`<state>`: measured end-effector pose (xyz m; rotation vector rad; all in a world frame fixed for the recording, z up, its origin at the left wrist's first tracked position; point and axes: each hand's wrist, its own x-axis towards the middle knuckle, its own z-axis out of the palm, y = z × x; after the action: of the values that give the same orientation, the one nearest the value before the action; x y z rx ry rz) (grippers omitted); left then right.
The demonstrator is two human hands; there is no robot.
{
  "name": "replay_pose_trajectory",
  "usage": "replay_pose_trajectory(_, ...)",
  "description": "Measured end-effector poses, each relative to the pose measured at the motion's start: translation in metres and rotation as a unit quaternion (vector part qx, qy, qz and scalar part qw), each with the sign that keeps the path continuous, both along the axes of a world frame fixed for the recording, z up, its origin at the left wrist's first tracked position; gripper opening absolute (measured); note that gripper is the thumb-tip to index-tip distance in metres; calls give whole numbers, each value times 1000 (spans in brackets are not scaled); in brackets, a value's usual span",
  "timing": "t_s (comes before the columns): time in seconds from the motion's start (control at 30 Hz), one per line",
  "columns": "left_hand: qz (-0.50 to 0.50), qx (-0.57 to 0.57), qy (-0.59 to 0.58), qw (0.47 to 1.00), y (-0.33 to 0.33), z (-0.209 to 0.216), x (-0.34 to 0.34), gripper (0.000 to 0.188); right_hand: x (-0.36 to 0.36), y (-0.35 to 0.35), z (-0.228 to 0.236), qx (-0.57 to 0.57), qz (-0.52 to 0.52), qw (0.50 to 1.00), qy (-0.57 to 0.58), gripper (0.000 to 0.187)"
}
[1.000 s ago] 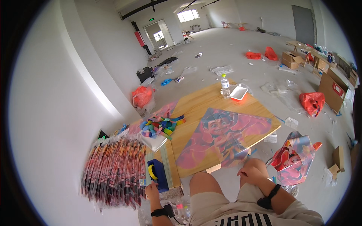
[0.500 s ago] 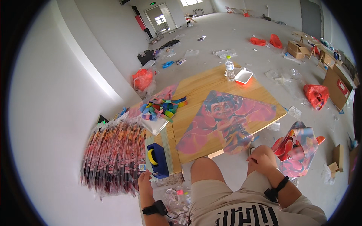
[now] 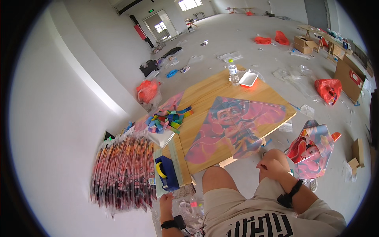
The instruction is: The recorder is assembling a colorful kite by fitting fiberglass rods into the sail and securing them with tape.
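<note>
"Head view: where to look first?"

"Lower left, at the left hand [image 3: 166, 201], close by the near end of a blue tape dispenser [image 3: 169, 177] with a yellow roll [image 3: 160, 170]."

"Gripping it?"

"Cannot tell — fingers drawn in, with too little in sight to say whether closed on anything or touching the dispenser."

"And across, on the other side?"

"Right hand [image 3: 269, 168] against the right knee [image 3: 277, 157], fingers loosely bent. Cannot tell whether empty, with the palm turned out of sight."

"Where to find the printed sheet [image 3: 237, 126]?"

"Spread flat on the wooden table [image 3: 197, 93], ahead of both knees. Kite-shaped, thin, mainly pink and blue, with the near corner jutting past the table edge."

"What about under the dispenser?"

"Pale greenish strips [image 3: 172, 152], along the left side of the table. Beyond them, a tangle of coloured ribbons [image 3: 167, 120]; farther left, a long row of wrapped colourful packets [image 3: 124, 170]."

"And toward the far end?"

"A clear bottle [image 3: 233, 75] with a yellow-green cap — upright, just beside a white tray [image 3: 248, 79]. Off to the right of the right knee, below table height, a second printed kite [image 3: 312, 152]."
</note>
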<state>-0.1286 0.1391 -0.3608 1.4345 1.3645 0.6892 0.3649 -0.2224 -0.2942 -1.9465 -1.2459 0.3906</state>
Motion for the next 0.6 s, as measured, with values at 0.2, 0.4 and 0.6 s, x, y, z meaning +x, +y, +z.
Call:
replay_pose_trajectory(0.2, -27, 190, 329, 924, 12, 12, 27, 19, 4, -13, 1, 19, -21, 1000, -10, 17)
replay_pose_trajectory(0.4, -207, 148, 425, 869, 37, -68, -30, 26, 3, -22, 0, -17, -9, 1000, -24, 19)
replay_pose_trajectory(0.6, -240, 130, 30, 962, -67, 55, 87, 16, 5, -22, -7, -59, 3, 998, -8, 23)
